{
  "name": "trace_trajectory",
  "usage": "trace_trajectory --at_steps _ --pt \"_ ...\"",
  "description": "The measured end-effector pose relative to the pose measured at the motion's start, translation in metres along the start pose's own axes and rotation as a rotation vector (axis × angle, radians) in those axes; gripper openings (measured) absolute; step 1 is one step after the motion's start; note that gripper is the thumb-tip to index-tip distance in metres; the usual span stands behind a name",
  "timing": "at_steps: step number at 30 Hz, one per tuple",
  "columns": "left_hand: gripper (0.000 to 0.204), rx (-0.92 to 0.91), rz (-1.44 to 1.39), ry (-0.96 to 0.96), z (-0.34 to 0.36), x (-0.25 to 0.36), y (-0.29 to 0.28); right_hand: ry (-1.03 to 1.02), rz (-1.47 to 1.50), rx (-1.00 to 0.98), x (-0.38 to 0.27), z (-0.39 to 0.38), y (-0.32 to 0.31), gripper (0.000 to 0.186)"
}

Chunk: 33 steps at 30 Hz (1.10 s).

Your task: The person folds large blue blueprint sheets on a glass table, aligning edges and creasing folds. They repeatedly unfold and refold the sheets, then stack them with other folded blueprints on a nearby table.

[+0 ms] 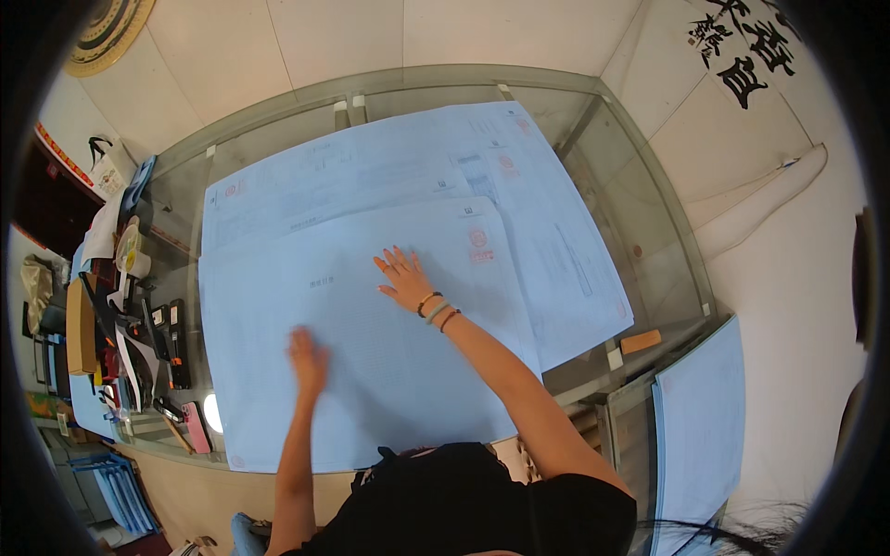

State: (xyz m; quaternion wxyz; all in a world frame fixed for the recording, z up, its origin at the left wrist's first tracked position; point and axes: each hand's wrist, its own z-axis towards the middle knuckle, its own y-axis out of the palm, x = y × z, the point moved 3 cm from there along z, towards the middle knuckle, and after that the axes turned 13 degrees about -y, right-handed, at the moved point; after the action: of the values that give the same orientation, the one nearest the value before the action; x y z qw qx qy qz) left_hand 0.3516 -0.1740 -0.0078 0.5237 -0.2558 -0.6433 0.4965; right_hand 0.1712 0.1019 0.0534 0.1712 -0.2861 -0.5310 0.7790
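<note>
A large blue printed sheet (371,352), likely a technical drawing, lies flat in front of me on top of other blue sheets (567,278) that show beyond its far and right edges. My right hand (405,283) rests palm down near the middle of the top sheet, fingers spread and holding nothing. Bracelets circle that wrist. Lower and to the left, my left hand (308,361) is over the same sheet. Motion smears its fingers, so their pose is unclear, and no object shows in it.
Beneath the sheets is a glass-topped table (640,208) with a pale frame. An orange-brown block (641,342) sits at its right edge. More blue sheets (700,417) stand at the lower right. Along the left edge are a pink phone (196,427), a cardboard box (82,322) and mixed tools.
</note>
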Motion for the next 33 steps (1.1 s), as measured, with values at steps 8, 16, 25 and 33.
trace_trajectory --at_steps 8,16,25,33 --pt "0.064 0.106 0.286 -0.329 0.031 -0.025 -0.013 0.035 0.027 0.069 0.011 0.022 0.012 0.062" --pt "0.063 0.099 0.219 -0.117 0.041 0.059 -0.009 0.869 -0.140 0.543 0.184 -0.076 -0.035 0.067" --pt "0.063 0.093 0.205 -0.128 0.042 0.061 -0.009 0.855 0.841 0.812 0.244 -0.126 -0.051 0.059" --pt "0.065 0.084 0.253 -0.142 0.042 0.053 -0.006 0.865 0.977 0.895 0.272 -0.120 -0.034 0.058"
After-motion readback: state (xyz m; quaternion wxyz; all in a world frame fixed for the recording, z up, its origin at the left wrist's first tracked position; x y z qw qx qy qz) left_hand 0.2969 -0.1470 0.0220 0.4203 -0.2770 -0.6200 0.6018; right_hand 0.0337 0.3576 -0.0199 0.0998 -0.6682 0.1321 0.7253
